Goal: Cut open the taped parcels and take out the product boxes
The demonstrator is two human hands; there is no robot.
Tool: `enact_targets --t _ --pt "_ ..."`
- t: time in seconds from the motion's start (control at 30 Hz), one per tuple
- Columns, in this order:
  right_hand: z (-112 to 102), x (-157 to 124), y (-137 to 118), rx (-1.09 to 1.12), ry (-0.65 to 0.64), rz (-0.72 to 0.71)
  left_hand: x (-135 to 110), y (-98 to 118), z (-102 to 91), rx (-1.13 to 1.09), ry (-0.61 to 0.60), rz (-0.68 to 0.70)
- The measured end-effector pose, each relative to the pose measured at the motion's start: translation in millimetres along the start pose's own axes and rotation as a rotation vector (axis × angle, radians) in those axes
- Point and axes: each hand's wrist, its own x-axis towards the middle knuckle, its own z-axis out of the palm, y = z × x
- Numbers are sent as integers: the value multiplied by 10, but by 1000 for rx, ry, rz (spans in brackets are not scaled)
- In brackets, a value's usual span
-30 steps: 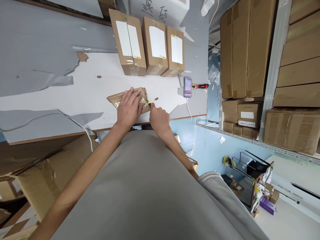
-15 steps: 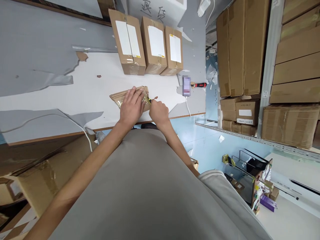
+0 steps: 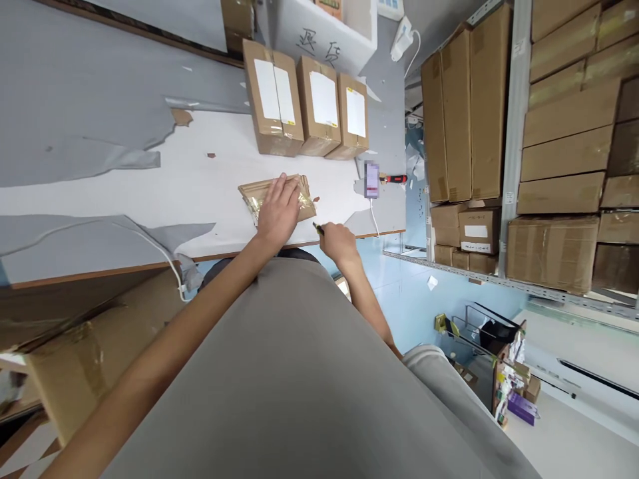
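Under my left hand [image 3: 278,209] lies a flattened piece of cardboard [image 3: 305,207] with shiny clear tape across it. The fingers are stretched out flat and press it to the white tabletop. My right hand [image 3: 339,243] is closed around a small yellow-green and black tool [image 3: 318,228] that looks like a utility knife. Its tip points up and left, a short way off the cardboard's lower right corner. Most of the handle is hidden in my fist. A small brown scrap [image 3: 316,199] sits at the cardboard's right edge.
Three taped cardboard boxes [image 3: 281,143] with white labels stand behind the cardboard, before a white foam box [image 3: 319,40]. To the right lie a phone [image 3: 371,179] on a cable and a red-and-black handled tool [image 3: 397,179]. Shelves of cartons [image 3: 554,256] rise farther right.
My right hand has drawn the tool away from the cardboard, down and to the right. My left hand still lies on the cardboard. The camera view has shifted slightly.
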Motion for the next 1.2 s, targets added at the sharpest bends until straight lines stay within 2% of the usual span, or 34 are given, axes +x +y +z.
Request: enact_targets --t 0.1,0.17,0.3,0.4,0.57,0.67,0.77,0.9,1.0,1.2 --pt "194 -163 2 -13 -57 53 -29 32 -86 -27 -3 33" --pt "270 -277 -33 12 -30 99 -81 35 -218 -46 7 44" --pt "245 -500 -162 87 115 99 -258 -136 -576 -64 97 -43" --pt "162 -631 -295 117 194 65 -430 -368 -722 -111 55 -105" --pt "97 -734 -570 161 251 -36 -581 -599 -633 -174 -49 -145" --pt "117 -751 -726 182 263 -99 -566 -587 -612 -146 -44 -88" --pt "166 -759 -813 206 277 -113 -560 -492 -680 -94 -17 -3" --pt "261 -769 -801 281 319 -104 -596 -323 -802 -3 20 51" --pt "354 -735 -745 354 343 -82 -598 -294 -825 69 2 63" --pt "598 -474 -643 472 257 -69 -552 -593 -604 128 -147 94"
